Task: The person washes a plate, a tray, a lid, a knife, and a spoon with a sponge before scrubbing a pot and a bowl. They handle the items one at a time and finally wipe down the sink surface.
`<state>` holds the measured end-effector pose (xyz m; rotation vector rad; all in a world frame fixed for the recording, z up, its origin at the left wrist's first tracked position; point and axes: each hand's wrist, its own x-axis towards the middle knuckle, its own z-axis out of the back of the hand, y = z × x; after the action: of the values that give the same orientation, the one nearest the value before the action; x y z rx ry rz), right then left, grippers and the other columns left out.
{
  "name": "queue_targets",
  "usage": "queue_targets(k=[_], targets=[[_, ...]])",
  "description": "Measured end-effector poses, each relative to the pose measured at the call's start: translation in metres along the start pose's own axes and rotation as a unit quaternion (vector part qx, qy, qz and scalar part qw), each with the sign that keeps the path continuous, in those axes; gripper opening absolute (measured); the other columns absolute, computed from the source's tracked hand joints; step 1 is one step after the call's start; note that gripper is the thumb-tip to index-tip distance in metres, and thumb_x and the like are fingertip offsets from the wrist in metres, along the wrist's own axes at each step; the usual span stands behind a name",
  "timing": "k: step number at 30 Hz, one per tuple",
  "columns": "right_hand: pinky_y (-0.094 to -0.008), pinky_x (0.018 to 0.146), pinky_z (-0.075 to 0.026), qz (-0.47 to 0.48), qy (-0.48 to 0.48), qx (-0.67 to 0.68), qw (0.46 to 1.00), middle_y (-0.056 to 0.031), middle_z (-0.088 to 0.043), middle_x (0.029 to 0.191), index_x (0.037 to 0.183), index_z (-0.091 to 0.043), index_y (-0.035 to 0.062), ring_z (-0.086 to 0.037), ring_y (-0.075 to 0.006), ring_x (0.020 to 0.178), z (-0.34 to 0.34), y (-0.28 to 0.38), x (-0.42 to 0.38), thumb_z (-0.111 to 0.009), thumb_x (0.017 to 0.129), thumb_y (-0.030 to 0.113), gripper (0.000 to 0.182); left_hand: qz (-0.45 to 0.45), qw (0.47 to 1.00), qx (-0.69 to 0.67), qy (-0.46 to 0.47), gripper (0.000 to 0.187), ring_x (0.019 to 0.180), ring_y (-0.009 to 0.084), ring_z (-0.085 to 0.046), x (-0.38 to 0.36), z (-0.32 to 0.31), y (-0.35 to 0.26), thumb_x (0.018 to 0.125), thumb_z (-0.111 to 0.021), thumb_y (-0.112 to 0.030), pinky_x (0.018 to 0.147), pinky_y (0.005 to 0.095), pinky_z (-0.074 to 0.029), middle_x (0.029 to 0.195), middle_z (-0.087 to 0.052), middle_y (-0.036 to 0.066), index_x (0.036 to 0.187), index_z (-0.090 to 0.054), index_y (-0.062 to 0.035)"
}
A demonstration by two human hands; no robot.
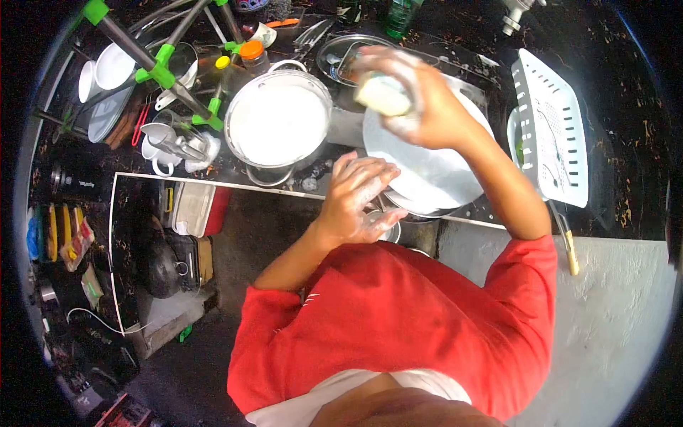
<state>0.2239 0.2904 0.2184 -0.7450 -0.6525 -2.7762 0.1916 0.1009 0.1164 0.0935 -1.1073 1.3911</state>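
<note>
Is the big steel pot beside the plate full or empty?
Full, it seems: the steel pot shows a white, foamy surface almost up to its rim. What lies under the foam cannot be told.

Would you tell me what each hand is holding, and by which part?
Right hand grips a soapy sponge around its body; left hand holds the white plate by its near rim.
</note>
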Motion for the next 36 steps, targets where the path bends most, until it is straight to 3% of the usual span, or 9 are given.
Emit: queue_targets(k=[3,6,10,17,19,23,27,31,36], targets=[[-0.0450,0.093,-0.042,0.022,0.073,0.016,0.997,-0.0189,-0.053,0.123,0.114,-0.055,0.0048,-0.052,-0.0364,0.112,-0.043,0.003,0.040,-0.065,0.058,0.015,0.058,-0.004,0.997,-0.053,-0.064,0.046,0.091,0.0293,-0.060,-0.006,0.010,0.011,0.066,-0.074,-0.028,0.088,0.0445,-0.040,0.096,-0.064,0.014,0.102,-0.063,-0.0002],[-0.0460,0.092,-0.040,-0.041,0.177,0.005,0.983,-0.0181,-0.055,0.119,0.119,-0.053,0.0052,-0.053,-0.0371,0.110,-0.074,0.019,0.066,-0.073,0.067,0.033,0.063,-0.037,0.983,-0.125,-0.131,0.035,0.074,0.0311,-0.061,-0.004,0.019,0.019,0.067,-0.070,-0.018,0.070,0.0393,-0.047,0.083,-0.064,0.016,0.092,-0.062,0.0052],[-0.0480,0.094,-0.036,-0.078,0.237,-0.010,0.968,-0.0190,-0.054,0.122,0.123,-0.052,0.0052,-0.052,-0.0383,0.110,-0.073,0.019,0.074,-0.075,0.067,0.045,0.073,-0.032,0.977,-0.157,-0.142,0.031,0.072,0.0304,-0.060,-0.005,0.024,0.026,0.067,-0.067,-0.015,0.068,0.0391,-0.048,0.082,-0.064,0.016,0.091,-0.062,0.0052],[-0.0408,0.091,-0.043,-0.130,-0.109,-0.082,0.982,-0.0142,-0.059,0.117,0.120,-0.055,0.0041,-0.057,-0.0332,0.105,0.045,-0.007,-0.026,-0.070,0.076,0.030,0.053,0.008,0.977,-0.181,-0.116,0.029,0.075,0.0293,-0.061,-0.004,0.021,0.035,0.071,-0.063,-0.014,0.071,0.0381,-0.048,0.083,-0.064,0.017,0.090,-0.063,0.0072],[-0.0354,0.088,-0.045,-0.269,-0.248,0.025,0.931,-0.0109,-0.060,0.116,0.119,-0.055,0.0025,-0.058,-0.0249,0.102,0.068,0.003,-0.085,-0.070,0.077,0.023,0.049,0.016,0.977,-0.192,-0.091,0.030,0.078,0.0287,-0.061,-0.001,0.017,0.034,0.073,-0.062,-0.016,0.074,0.0380,-0.048,0.083,-0.064,0.017,0.091,-0.062,0.0090],[-0.0269,0.082,-0.046,-0.361,-0.422,0.092,0.826,-0.0087,-0.060,0.110,0.116,-0.055,-0.0012,-0.056,-0.0135,0.092,0.071,0.029,-0.204,-0.067,0.081,0.017,0.041,0.073,0.974,-0.175,-0.121,0.025,0.072,0.0280,-0.061,-0.004,0.003,0.029,0.071,-0.061,-0.011,0.070,0.0358,-0.048,0.080,-0.064,0.017,0.087,-0.063,0.0088],[-0.0236,0.074,-0.046,-0.441,-0.449,0.120,0.768,-0.0043,-0.061,0.098,0.111,-0.057,-0.0003,-0.056,-0.0095,0.083,0.033,0.040,-0.281,-0.064,0.080,0.010,0.033,0.126,0.967,-0.167,-0.142,0.031,0.075,0.0259,-0.060,-0.014,-0.015,0.028,0.076,-0.059,-0.013,0.073,0.0358,-0.048,0.084,-0.062,0.017,0.095,-0.059,0.0116],[-0.0249,0.072,-0.046,-0.547,-0.349,0.061,0.758,-0.0053,-0.064,0.097,0.108,-0.061,0.0022,-0.057,-0.0104,0.082,0.014,0.027,-0.315,-0.064,0.079,0.011,0.030,0.169,0.957,-0.121,-0.201,0.031,0.076,0.0233,-0.060,-0.002,-0.037,0.007,0.079,-0.057,-0.010,0.074,0.0335,-0.050,0.085,-0.062,0.016,0.102,-0.058,0.0115],[-0.0357,0.078,-0.048,-0.481,-0.284,-0.031,0.829,-0.0155,-0.063,0.099,0.106,-0.060,0.0027,-0.062,-0.0299,0.088,0.021,-0.011,-0.326,-0.060,0.079,0.008,0.028,0.188,0.955,-0.075,-0.217,0.032,0.079,0.0235,-0.061,0.003,-0.057,-0.019,0.081,-0.059,-0.010,0.074,0.0326,-0.050,0.086,-0.063,0.017,0.105,-0.057,0.0112]])
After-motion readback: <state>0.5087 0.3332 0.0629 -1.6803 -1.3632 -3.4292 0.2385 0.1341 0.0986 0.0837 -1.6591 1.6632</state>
